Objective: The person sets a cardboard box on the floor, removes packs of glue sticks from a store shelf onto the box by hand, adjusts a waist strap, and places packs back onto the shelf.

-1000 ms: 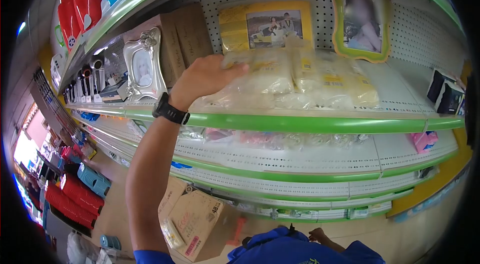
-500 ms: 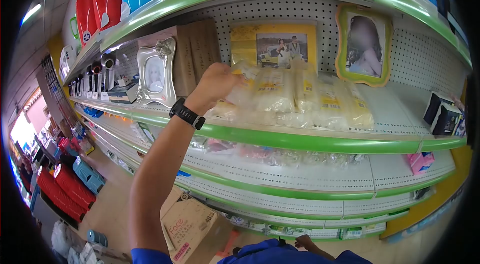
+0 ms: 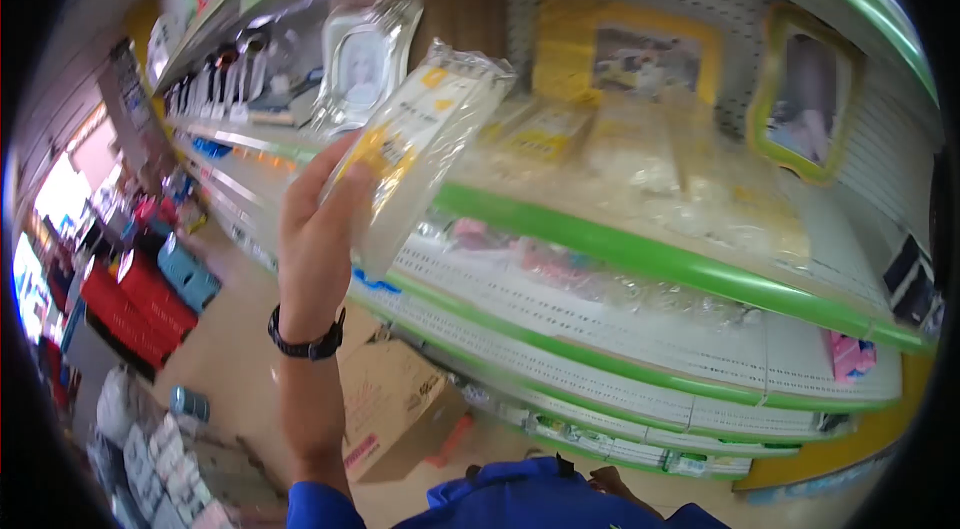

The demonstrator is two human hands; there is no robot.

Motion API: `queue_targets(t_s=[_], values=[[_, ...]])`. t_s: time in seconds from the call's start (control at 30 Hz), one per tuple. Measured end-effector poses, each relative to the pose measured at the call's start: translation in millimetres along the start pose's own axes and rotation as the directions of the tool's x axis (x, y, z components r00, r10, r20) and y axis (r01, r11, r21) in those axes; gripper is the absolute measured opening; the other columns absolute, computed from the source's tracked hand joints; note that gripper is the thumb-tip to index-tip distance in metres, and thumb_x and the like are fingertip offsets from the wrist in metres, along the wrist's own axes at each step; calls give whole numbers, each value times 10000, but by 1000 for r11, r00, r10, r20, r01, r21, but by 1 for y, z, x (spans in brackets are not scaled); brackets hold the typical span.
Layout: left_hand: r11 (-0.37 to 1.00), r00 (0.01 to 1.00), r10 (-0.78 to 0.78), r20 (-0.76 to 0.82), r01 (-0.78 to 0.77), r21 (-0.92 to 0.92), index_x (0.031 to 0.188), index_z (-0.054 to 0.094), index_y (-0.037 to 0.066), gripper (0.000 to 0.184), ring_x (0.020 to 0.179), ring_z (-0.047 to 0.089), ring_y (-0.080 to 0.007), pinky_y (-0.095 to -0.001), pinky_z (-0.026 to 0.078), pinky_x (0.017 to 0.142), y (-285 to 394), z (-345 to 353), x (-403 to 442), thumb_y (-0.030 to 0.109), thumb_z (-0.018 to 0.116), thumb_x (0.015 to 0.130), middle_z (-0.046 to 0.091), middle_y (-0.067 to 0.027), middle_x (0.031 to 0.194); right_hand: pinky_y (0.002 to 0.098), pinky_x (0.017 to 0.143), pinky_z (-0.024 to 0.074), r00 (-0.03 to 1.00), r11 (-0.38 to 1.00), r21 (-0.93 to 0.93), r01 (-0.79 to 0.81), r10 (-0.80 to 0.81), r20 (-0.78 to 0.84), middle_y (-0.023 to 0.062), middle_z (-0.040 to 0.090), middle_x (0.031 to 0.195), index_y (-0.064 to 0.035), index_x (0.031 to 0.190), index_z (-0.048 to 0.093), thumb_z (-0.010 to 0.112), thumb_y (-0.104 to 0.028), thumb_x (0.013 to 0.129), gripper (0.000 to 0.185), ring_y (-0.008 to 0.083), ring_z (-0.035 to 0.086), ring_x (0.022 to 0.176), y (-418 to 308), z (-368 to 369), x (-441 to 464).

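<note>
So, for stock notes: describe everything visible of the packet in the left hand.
The packet is long and narrow, in clear, crinkled plastic-looking wrap with yellow and white print too blurred to read, and pale contents. It's tilted, top rightward, in front of the shelf, gripped at the lower left by the left hand.

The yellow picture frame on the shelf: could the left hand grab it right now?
Probably not easily: the left hand holds a wrapped packet, and more packets lie in front of the yellow picture frame.
</note>
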State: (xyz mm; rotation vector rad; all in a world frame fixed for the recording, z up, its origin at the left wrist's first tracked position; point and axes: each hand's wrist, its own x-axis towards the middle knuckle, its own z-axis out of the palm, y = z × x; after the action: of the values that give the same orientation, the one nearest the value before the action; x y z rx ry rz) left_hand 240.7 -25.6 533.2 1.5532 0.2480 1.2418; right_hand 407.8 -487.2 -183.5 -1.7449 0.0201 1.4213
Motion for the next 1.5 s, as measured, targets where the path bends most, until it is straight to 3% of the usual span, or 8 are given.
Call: queue_targets(t_s=[0.2, 0.33, 0.43, 0.63, 0.7, 1.03, 1.17, 1.5], values=[[942, 896, -303, -325, 229, -246, 1317, 478, -52, 411, 990, 631, -171, -301, 515, 863, -64, -138, -128, 131, 541, 955, 609, -122, 1189, 361, 437, 442, 968, 780, -574, 251, -203, 148, 97, 578, 636, -64, 680, 543, 555, -139, 820, 159, 180, 585, 523, -23, 3, -26], [775, 769, -529, -359, 264, -574, 1363, 418, -12, 422, 1070, 605, -219, -362, 539, 862, -149, -233, -244, 119, 498, 970, 570, -118, 1244, 308, 426, 438, 985, 971, -186, -150, 131, -109, 70, 559, 616, -45, 659, 547, 518, -91, 835, 184, 146, 548, 509, -13, 13, -16], [788, 565, -602, -565, 303, -537, 1327, 402, 34, 420, 1104, 585, -246, -378, 531, 908, -204, -259, -327, 52, 545, 933, 536, -145, 1272, 338, 448, 477, 958, 255, -924, 285, -105, 266, 79, 595, 652, -30, 691, 573, 553, -109, 828, 159, 181, 575, 523, 13, -20, 15], [767, 415, -536, -735, 604, -218, 1342, 407, 19, 570, 1140, 546, -253, -346, 481, 937, -271, -264, -389, -48, 584, 804, 498, -152, 1302, 364, 461, 504, 1000, 929, -371, -15, 13, -9, 100, 632, 681, -26, 747, 598, 562, -148, 845, 160, 211, 619, 552, -37, -5, -5], [780, 407, -490, -771, 599, -180, 1323, 433, 24, 550, 1182, 509, -248, -349, 445, 974, -292, -266, -397, -47, 602, 804, 490, -153, 1308, 367, 471, 511, 913, 657, -640, 399, -350, 210, 112, 640, 704, -20, 790, 600, 554, -164, 861, 167, 223, 633, 567, -67, 6, -19], [556, 678, -95, -729, 643, 526, 1262, 508, 34, 507, 1114, 557, -341, -389, 451, 968, -333, -306, -404, -70, 605, 776, 565, -181, 1215, 300, 542, 510, 992, 977, -196, 83, -99, -77, 131, 666, 773, -18, 842, 624, 512, -156, 894, 185, 207, 647, 621, -97, 81, -67], [135, 858, -142, -494, 511, 849, 1306, 502, 84, 566, 1286, 404, -392, -530, 302, 1069, -305, -290, -400, 95, 667, 764, 453, -204, 1377, 311, 527, 502, 807, 76, -835, 545, -318, 498, 128, 639, 706, -17, 752, 611, 489, -126, 881, 208, 215, 633, 586, -51, 43, -57], [14, 740, 27, -672, 672, 740, 1278, 496, 29, 588, 1206, 462, -400, -474, 346, 1024, -311, -317, -405, 264, 706, 782, 503, -227, 1303, 329, 498, 474, 975, 947, -279, -159, 106, -196, 104, 566, 632, -21, 681, 577, 467, -107, 854, 222, 199, 593, 555, -24, 53, -95]])
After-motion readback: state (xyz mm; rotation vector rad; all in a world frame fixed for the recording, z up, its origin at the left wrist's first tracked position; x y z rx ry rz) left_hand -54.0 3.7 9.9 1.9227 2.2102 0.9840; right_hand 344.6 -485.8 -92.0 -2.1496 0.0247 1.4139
